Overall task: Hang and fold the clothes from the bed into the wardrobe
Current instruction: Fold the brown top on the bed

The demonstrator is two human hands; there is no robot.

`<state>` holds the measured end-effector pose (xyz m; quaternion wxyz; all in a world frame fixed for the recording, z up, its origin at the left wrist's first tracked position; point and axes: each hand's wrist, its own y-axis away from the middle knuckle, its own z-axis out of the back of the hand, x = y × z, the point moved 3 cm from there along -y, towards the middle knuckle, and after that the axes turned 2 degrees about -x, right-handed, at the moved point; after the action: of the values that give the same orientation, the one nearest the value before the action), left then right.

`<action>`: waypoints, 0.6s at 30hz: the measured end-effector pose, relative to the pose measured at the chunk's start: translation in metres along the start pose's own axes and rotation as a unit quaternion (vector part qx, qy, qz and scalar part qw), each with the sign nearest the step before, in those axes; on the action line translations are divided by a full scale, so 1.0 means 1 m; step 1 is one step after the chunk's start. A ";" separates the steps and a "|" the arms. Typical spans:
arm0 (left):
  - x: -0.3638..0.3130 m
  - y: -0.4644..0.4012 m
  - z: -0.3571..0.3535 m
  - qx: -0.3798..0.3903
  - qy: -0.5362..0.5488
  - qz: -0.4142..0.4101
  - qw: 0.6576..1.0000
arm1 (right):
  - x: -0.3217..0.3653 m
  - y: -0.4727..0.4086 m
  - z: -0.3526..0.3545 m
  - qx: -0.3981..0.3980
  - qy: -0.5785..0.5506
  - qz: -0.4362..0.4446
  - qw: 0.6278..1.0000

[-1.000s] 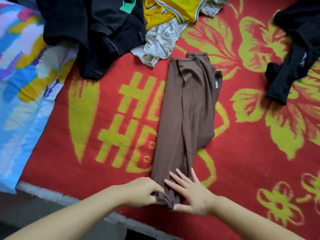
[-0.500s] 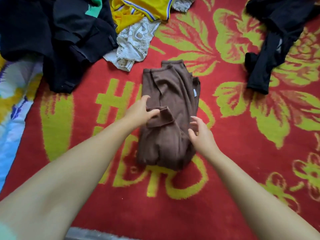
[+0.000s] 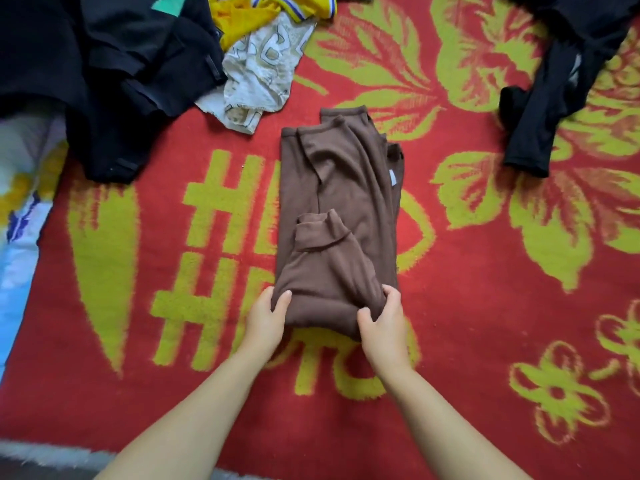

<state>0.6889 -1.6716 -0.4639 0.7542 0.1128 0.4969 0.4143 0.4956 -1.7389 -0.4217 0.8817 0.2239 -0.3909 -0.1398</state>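
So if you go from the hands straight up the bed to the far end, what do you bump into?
Left hand and right hand gripping the folded brown knit garment → white patterned cloth → yellow jersey with blue-and-white trim.

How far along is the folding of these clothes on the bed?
Early. Partly done: the brown knit garment has one fold. In hand: left hand and right hand grip its near edge. Left: black clothes pile, yellow shirt, cream printed top, black garment.
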 end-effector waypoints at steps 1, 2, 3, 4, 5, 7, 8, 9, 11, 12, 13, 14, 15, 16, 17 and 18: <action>0.002 0.002 0.005 -0.007 -0.007 -0.009 1.000 | -0.001 -0.006 0.006 -0.004 -0.010 -0.009 1.000; 0.003 0.003 0.009 -0.014 -0.042 -0.015 0.999 | -0.004 -0.014 0.010 0.005 0.001 -0.020 1.000; 0.010 0.002 0.010 -0.013 -0.068 -0.024 0.997 | -0.007 -0.020 0.011 0.039 0.035 -0.028 0.998; 0.011 0.004 0.011 -0.004 -0.098 -0.017 0.995 | -0.012 -0.022 0.012 0.077 0.073 -0.027 0.994; 0.013 0.006 0.010 0.005 -0.128 -0.012 0.992 | -0.015 -0.022 0.013 0.096 0.103 -0.013 0.990; 0.007 0.009 0.013 -0.037 -0.230 -0.065 0.970 | -0.005 -0.020 0.020 0.041 0.149 0.069 0.986; -0.002 0.012 0.016 -0.081 -0.286 -0.146 0.944 | 0.003 -0.018 0.025 -0.010 0.185 0.140 0.973; -0.008 0.015 0.015 -0.112 -0.325 -0.256 0.904 | 0.011 -0.013 0.026 -0.046 0.231 0.226 0.945; -0.015 0.025 0.005 -0.037 -0.401 -0.455 0.794 | 0.018 0.002 0.014 -0.024 0.345 0.371 0.862; -0.013 0.027 -0.002 0.031 -0.448 -0.498 0.742 | 0.011 0.008 0.001 0.027 0.397 0.399 0.826; -0.009 0.023 -0.010 0.088 -0.497 -0.494 0.708 | 0.002 0.010 -0.010 0.082 0.444 0.395 0.800; -0.007 0.016 -0.016 0.121 -0.539 -0.461 0.694 | -0.007 0.007 -0.017 0.119 0.479 0.369 0.788; -0.012 0.009 -0.018 0.132 -0.564 -0.420 0.699 | -0.012 -0.001 -0.021 0.139 0.508 0.339 0.780; -0.015 -0.001 -0.018 0.122 -0.580 -0.381 0.710 | -0.014 -0.011 -0.023 0.150 0.526 0.321 0.774; -0.018 -0.010 -0.019 0.118 -0.607 -0.355 0.701 | -0.013 -0.019 -0.023 0.149 0.532 0.321 0.769; -0.022 -0.017 -0.020 0.104 -0.613 -0.363 0.694 | -0.009 -0.026 -0.025 0.166 0.544 0.308 0.763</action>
<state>0.6774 -1.7035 -0.4685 0.9668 0.2300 -0.0335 -0.1067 0.5064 -1.7503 -0.4551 0.8912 0.2724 0.0889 0.3517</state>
